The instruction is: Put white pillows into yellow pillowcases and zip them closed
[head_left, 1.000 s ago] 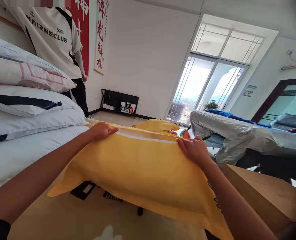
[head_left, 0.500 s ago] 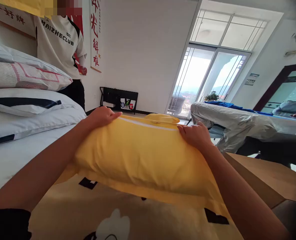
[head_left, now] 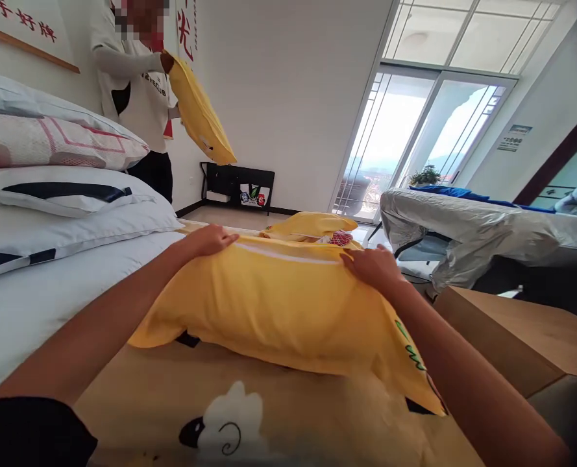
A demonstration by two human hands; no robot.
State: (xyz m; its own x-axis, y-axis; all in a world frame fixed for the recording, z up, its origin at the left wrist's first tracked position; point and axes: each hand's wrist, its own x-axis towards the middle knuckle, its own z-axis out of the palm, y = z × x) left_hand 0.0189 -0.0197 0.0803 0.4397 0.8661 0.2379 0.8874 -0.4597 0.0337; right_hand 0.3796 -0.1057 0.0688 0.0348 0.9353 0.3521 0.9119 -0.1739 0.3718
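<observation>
A plump yellow pillow (head_left: 273,305) stretches across the middle of the view, a white zipper strip along its far edge. My left hand (head_left: 210,240) grips that edge near its left end, fingers closed over the fabric. Toward the other end, my right hand (head_left: 372,264) pinches the same edge. Under the pillow lies a tan cover (head_left: 210,370) with a white sheep figure on it. Just beyond, another yellow pillow (head_left: 312,225) rests beside some red-and-white netted material (head_left: 341,238).
At left rises a stack of white pillows (head_left: 74,207) with a red-patterned pillow (head_left: 74,139). Beyond it a person (head_left: 132,97) holds a yellow pillow (head_left: 200,110). A cardboard box (head_left: 516,331) stands close on my right, and a plastic-covered table (head_left: 463,214) behind it.
The pillow in my hands has come down slightly toward the tan cover, and green print shows at its right end. The other person's yellow pillow has swung down in front of them.
</observation>
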